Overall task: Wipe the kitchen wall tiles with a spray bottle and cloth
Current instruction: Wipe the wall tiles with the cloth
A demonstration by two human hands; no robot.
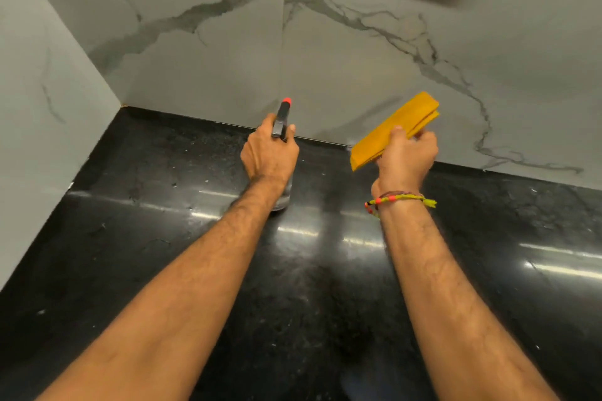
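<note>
Probably soft and light, the folded yellow cloth (394, 130) is pinched at its near edge by the right hand (407, 156), just right of the spray bottle (282, 122), which the left hand (268, 153) grips at its neck, nozzle toward the wall tiles (325, 58).

spray bottle (282, 122) body: hidden behind left hand (268, 155) | elbows: cropped

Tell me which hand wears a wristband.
The right hand, holding the folded yellow cloth, has a multicoloured band at its wrist. The left hand, gripping the spray bottle, has a bare wrist.
</note>
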